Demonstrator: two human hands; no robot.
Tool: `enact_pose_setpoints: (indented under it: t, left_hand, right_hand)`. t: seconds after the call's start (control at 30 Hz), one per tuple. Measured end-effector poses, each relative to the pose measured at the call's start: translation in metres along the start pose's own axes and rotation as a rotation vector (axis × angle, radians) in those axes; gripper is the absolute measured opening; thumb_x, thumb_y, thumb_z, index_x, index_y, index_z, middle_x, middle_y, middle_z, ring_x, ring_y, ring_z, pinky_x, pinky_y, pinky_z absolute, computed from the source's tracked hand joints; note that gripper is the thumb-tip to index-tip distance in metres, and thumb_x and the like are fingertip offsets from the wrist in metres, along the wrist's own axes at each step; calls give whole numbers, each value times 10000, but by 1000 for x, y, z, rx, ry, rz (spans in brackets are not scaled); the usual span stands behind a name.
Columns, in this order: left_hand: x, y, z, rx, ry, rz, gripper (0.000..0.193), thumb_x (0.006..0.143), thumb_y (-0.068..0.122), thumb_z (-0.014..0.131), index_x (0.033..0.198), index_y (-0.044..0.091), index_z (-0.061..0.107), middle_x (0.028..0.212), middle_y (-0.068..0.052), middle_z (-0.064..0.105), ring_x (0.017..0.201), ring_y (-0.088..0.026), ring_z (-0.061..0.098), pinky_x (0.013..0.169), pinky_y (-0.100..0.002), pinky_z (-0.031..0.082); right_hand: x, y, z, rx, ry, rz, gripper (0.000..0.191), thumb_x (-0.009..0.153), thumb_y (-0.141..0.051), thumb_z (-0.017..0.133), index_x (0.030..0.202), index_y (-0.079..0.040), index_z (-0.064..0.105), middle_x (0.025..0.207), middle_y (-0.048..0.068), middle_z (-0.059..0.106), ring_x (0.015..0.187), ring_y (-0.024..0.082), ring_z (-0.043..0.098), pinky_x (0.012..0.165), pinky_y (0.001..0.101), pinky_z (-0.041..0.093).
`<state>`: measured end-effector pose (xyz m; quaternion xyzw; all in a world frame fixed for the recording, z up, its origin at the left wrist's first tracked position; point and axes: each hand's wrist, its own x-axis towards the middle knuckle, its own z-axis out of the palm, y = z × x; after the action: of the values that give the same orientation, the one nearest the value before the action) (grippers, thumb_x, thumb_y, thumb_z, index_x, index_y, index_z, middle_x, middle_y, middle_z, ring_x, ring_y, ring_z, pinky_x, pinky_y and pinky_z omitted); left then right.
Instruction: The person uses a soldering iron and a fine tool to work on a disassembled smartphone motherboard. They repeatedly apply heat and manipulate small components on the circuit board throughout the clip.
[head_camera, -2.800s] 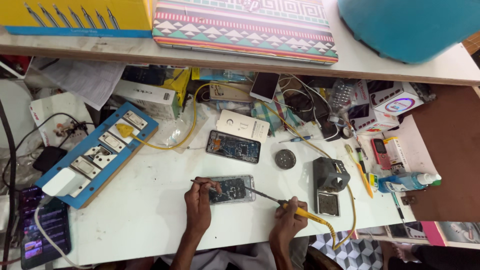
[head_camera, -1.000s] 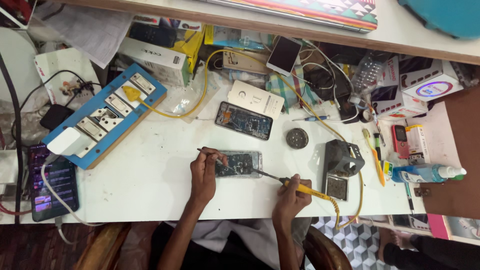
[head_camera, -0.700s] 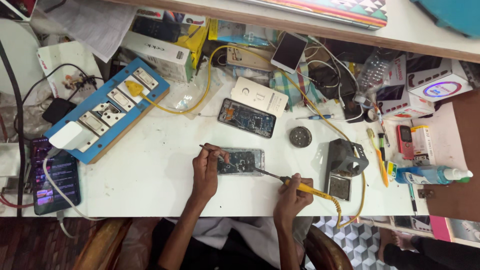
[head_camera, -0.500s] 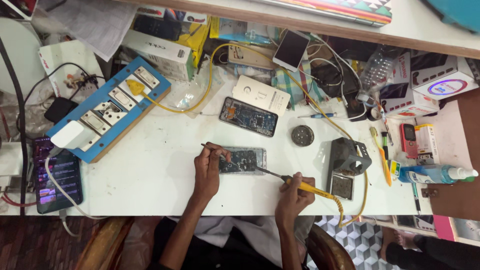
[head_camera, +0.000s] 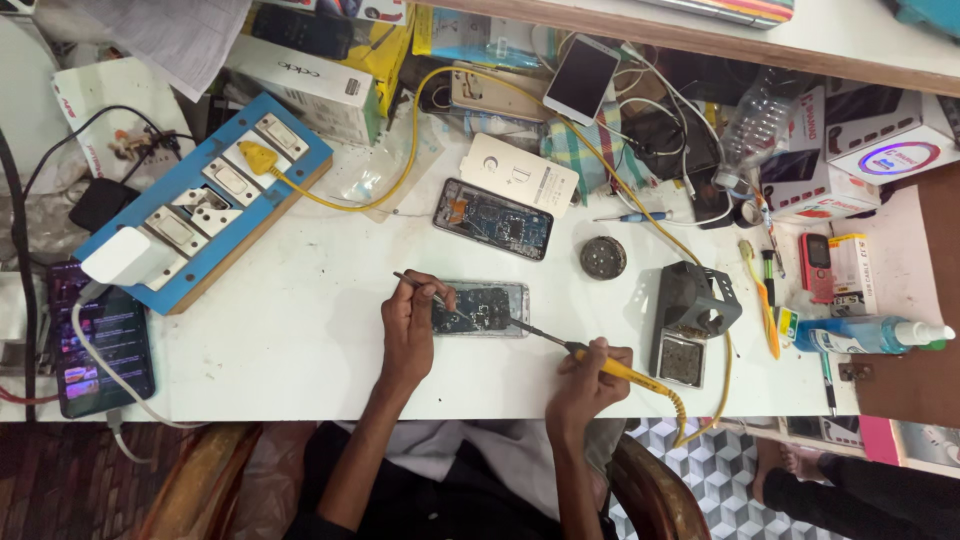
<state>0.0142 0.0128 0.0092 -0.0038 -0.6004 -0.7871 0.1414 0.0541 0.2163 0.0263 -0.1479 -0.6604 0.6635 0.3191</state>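
Observation:
An opened phone (head_camera: 488, 307) with its circuit board showing lies on the white table (head_camera: 300, 330) in front of me. My left hand (head_camera: 408, 322) rests on the phone's left end and holds thin tweezers (head_camera: 420, 287) that point onto the board. My right hand (head_camera: 588, 375) grips a yellow-handled soldering iron (head_camera: 600, 363); its metal tip reaches the phone's right part. A second opened phone (head_camera: 493, 219) lies further back, apart from both hands.
A blue switchboard (head_camera: 200, 205) with a yellow cable sits at the left, with a lit phone (head_camera: 100, 340) below it. A grey soldering stand (head_camera: 690, 315), a round tin (head_camera: 603, 257), a spray bottle (head_camera: 870, 335), boxes and tangled cables crowd the back and right.
The view has shifted slightly; both hands stay on the opened phone with tweezers and soldering iron in the same places.

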Motion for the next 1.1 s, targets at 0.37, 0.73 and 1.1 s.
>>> enact_pose_setpoints:
  t: [0.37,0.73,1.1]
  left_hand:
    - [1,-1,2,-35,1,-18,330,1126,298,466,962,27,556,785,-67,626,774,-132,602,788,-317,526]
    - [3,6,2,25,3,-21,350,1129,313,446,948,31,549,760,-61,624,760,-117,609,768,-300,532]
    - [2,1,1,62,9,-53,357,1119,337,447,952,45,568,738,-57,638,695,-101,554,710,-291,493]
  right_hand:
    - [7,-1,1,-43,-38,38,301,1071,-179,571,812,-49,488,717,29,492,519,100,499,498,253,427]
    - [8,0,2,0,-14,35,308,1060,-153,577,794,-60,453,690,19,451,496,89,453,471,249,371]
    - [7,-4,3,1,-47,2,327,1063,-146,580,775,-60,452,747,14,457,523,89,472,481,242,405]
